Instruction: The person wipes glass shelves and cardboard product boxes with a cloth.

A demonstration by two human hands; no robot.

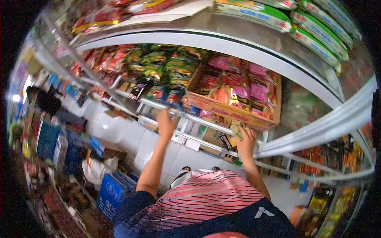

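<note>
My left hand is at the front rail of the glass-fronted shelf, its fingers smeared by motion. Close above it are green and blue snack packets. At the same rail, further right, my right hand has its fingers bent over a crumpled olive-beige thing that looks like a cloth. Just beyond it, an open cardboard box holds rows of pink and red packets.
Green and white packs lie on the upper shelf. A white frame crosses the right side. Blue cartons and a white plastic bag stand on the tiled floor at left. Another person is further left.
</note>
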